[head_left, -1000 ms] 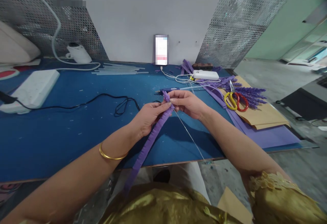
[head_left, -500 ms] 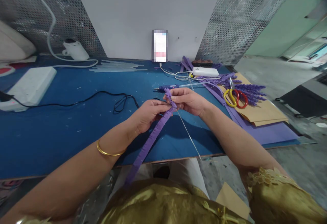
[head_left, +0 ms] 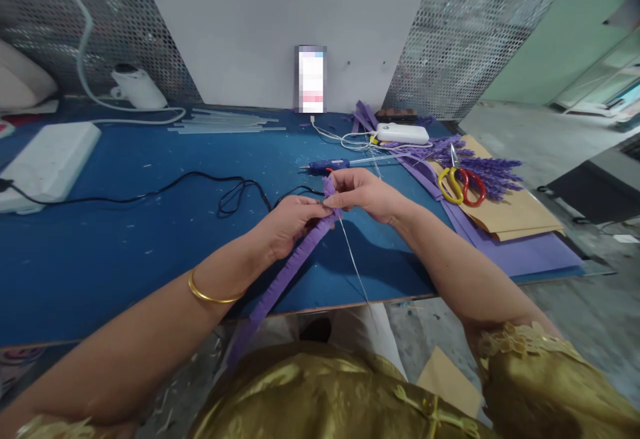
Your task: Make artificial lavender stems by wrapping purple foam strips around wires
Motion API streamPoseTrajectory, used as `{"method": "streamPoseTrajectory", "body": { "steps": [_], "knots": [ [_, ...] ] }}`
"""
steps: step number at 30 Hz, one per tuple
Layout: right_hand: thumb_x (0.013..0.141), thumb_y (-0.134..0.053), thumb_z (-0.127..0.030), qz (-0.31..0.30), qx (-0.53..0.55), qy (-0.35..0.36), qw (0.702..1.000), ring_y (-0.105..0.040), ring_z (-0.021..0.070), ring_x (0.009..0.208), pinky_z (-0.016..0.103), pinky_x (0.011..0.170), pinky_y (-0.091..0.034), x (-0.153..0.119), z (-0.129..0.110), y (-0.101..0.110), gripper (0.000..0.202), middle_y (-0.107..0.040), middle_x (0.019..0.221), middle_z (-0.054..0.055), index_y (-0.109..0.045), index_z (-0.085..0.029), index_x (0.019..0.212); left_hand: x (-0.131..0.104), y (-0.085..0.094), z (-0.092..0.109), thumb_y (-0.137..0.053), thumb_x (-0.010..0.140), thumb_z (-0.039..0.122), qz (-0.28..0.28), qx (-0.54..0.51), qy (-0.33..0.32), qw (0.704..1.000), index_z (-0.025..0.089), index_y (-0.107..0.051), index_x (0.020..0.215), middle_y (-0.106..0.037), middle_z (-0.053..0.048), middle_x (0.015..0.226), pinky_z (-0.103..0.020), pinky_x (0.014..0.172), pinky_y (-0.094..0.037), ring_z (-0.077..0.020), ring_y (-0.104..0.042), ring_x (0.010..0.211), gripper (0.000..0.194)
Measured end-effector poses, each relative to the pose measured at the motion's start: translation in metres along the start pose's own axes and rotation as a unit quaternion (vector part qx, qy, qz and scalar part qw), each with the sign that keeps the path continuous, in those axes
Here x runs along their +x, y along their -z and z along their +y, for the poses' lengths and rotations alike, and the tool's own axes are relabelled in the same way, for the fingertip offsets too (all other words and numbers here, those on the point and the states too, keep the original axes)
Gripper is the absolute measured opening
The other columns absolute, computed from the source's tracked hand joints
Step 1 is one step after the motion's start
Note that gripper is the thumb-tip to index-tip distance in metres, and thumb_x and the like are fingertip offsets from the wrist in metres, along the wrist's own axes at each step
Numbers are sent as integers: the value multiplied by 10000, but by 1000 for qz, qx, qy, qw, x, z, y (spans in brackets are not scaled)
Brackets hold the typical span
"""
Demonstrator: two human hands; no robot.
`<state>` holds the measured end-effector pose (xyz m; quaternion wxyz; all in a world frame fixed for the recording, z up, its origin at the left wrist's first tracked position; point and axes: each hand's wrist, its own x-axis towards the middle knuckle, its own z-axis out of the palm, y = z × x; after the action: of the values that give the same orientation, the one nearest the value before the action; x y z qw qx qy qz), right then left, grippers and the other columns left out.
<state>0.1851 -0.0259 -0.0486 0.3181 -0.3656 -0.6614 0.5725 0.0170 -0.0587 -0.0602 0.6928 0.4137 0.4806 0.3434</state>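
My left hand [head_left: 295, 220] pinches a long purple paper strip [head_left: 290, 271], which slants down past the table edge toward my lap. At its upper end the strip is wound into a small ruffled bunch around a thin pale wire [head_left: 353, 252]. My right hand [head_left: 364, 192] grips that bunch from the other side, thumb and fingers closed on it. The two hands meet, and the fingertips partly hide the wound part. The wire hangs down below my right hand. Just beyond my hands lies a blue glue gun [head_left: 327, 166] with a clear glue stick in its back.
Scissors [head_left: 460, 185] with yellow and red handles lie right, on brown paper beside finished purple flower sprigs [head_left: 493, 175]. Clear glue sticks [head_left: 220, 123], a white power strip [head_left: 53, 162] and a black cord are left. A phone [head_left: 311, 80] leans at the back by a white charger [head_left: 403, 133].
My right thumb has moved lower on the ruffled bunch, and the wire's lower end has swung left. The view has shifted slightly. Both hands keep their hold.
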Motion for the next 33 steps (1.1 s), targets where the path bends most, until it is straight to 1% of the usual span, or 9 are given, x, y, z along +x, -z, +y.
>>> {"method": "streamPoseTrajectory", "body": {
  "steps": [3, 6, 12, 15, 19, 21, 25, 28, 33],
  "knots": [
    [673, -774, -282, 22, -17, 12, 1000, -442, 76, 536, 221, 497, -308, -1, -1, -2, 276, -524, 575, -55, -519, -176, 654, 1, -1, 1, -723, 587, 145, 15, -33, 18, 999, 133, -721, 577, -668, -59, 584, -226, 479, -389, -115, -544, 501, 15],
    [680, -765, -281, 33, -23, 24, 999, -441, 78, 535, 227, 504, -307, -1, -2, -2, 276, -515, 567, -58, -509, -180, 648, 1, 0, 1, -717, 582, 161, 9, -57, 29, 998, 134, -732, 608, -657, -42, 572, -226, 455, -376, -98, -497, 465, 40],
    [678, -762, -291, 41, -19, 31, 998, -444, 83, 532, 231, 512, -320, 2, 1, -5, 275, -513, 560, -60, -510, -182, 650, 0, 1, 0, -781, 525, 218, 6, 2, -15, 1000, 123, -765, 667, -670, -39, 594, -207, 448, -350, -99, -525, 496, 172],
    [680, -769, -293, 45, -25, 31, 998, -447, 86, 550, 233, 526, -332, 2, 4, -7, 282, -516, 585, -54, -512, -179, 659, -2, 0, 0, -770, 525, 222, 18, 26, -19, 999, 124, -750, 651, -628, -10, 544, -201, 413, -288, -76, -468, 450, 162],
    [684, -776, -294, 44, -31, 28, 998, -449, 91, 567, 235, 529, -325, 3, 6, -6, 299, -506, 602, -45, -501, -178, 665, -4, -2, 2, -756, 540, 206, 32, 37, -5, 999, 146, -696, 596, -519, 50, 445, -204, 390, -233, -53, -365, 387, 101],
    [687, -773, -296, 43, -31, 22, 998, -443, 88, 558, 233, 515, -315, 3, 5, -4, 294, -511, 597, -42, -504, -177, 663, -3, -2, 2, -769, 550, 214, 27, 33, -3, 999, 151, -693, 600, -520, 53, 451, -207, 398, -244, -54, -368, 392, 111],
    [671, -768, -301, 42, -20, 10, 999, -443, 82, 528, 230, 483, -308, 4, 2, -1, 275, -519, 570, -44, -525, -175, 642, 1, 2, -1, -783, 583, 265, -2, 9, -24, 1000, 141, -748, 694, -615, 17, 552, -213, 452, -324, -74, -454, 462, 170],
    [657, -765, -292, 40, -8, 9, 999, -445, 79, 523, 226, 475, -316, 4, 1, 0, 259, -521, 565, -47, -536, -173, 637, 4, 4, -3, -794, 563, 264, -3, 11, -34, 999, 130, -748, 680, -647, -9, 589, -218, 498, -366, -90, -502, 511, 184],
    [655, -779, -290, 41, -6, 10, 999, -435, 76, 528, 223, 477, -327, 4, 3, -1, 271, -523, 578, -42, -536, -170, 635, 4, 3, -4, -799, 532, 251, 10, 11, -25, 1000, 135, -738, 663, -593, 17, 523, -218, 453, -319, -76, -438, 453, 185]
  ]
}}
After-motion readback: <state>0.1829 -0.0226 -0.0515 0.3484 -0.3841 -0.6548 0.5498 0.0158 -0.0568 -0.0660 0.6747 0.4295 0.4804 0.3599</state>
